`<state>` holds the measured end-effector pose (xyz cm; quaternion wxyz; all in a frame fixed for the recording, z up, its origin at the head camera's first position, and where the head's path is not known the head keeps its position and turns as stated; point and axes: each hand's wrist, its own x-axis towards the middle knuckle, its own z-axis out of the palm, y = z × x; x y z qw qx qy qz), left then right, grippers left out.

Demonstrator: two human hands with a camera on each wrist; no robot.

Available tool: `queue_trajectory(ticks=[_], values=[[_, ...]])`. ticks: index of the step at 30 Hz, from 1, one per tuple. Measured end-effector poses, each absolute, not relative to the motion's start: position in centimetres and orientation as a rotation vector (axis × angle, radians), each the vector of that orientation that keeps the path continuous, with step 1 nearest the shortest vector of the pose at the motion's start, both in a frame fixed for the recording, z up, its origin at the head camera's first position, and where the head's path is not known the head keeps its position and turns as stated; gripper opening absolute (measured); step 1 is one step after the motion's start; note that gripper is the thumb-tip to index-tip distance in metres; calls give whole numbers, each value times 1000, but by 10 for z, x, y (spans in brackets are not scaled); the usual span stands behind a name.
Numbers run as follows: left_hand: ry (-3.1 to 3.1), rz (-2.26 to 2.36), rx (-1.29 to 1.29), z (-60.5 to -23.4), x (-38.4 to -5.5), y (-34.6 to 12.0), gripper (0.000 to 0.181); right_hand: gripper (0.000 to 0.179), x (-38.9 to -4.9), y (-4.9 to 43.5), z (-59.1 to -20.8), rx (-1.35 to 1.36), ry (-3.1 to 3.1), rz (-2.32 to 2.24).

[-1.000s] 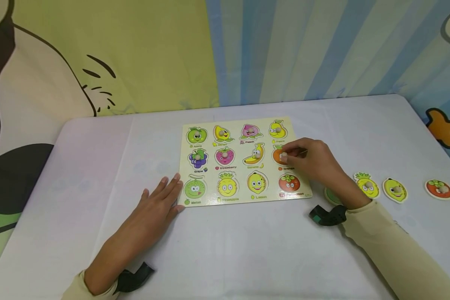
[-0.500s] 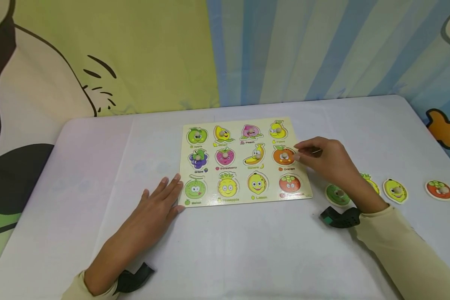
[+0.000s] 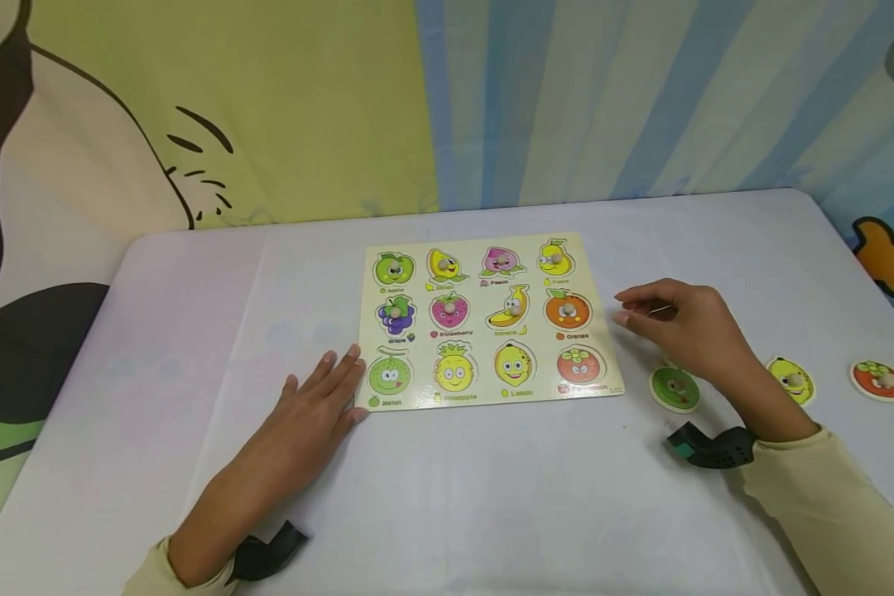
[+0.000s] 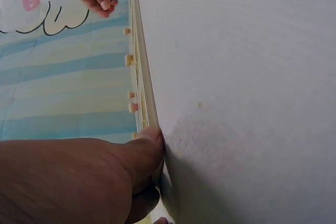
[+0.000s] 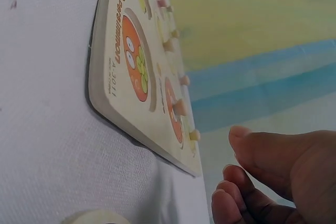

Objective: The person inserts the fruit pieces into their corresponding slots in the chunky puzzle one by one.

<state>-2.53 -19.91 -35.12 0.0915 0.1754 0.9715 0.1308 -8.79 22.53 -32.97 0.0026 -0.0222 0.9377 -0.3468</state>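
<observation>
My left hand lies with fingers extended at the left edge of a wooden fruit peg puzzle board. In the left wrist view, the thumb touches the board's edge. Knobbed fruit pieces fill the top two rows, the orange piece among them. Along the bottom row are printed fruit pictures without knobs. My right hand hovers off the board's right side, fingers loosely bent and holding nothing. Just below it is the loose melon piece; the pineapple piece is hidden behind the hand and wrist.
Farther right on the white-covered table lie the loose lemon piece and persimmon piece. A cartoon-printed cloth hangs behind the table. Each wrist wears a black camera mount.
My right hand has let go of the orange piece's knob and moved right, off the board. The orange piece stays in its place. My left hand has not moved.
</observation>
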Motion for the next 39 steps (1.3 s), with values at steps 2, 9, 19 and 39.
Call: queue_trajectory(ticks=[2, 9, 19, 39], values=[[2887, 390, 523, -351, -25, -199, 61, 29, -87, 227, -330, -57, 2944, -1094], [2889, 389, 534, -352, -25, -200, 62, 31, -82, 232, -331, -42, 2939, -1064], [2881, 391, 544, -351, -26, -200, 60, 33, -60, 254, -339, 49, 2974, -1007], [2877, 388, 544, -352, -26, -201, 60, 28, -37, 267, -345, -22, 2949, -819]])
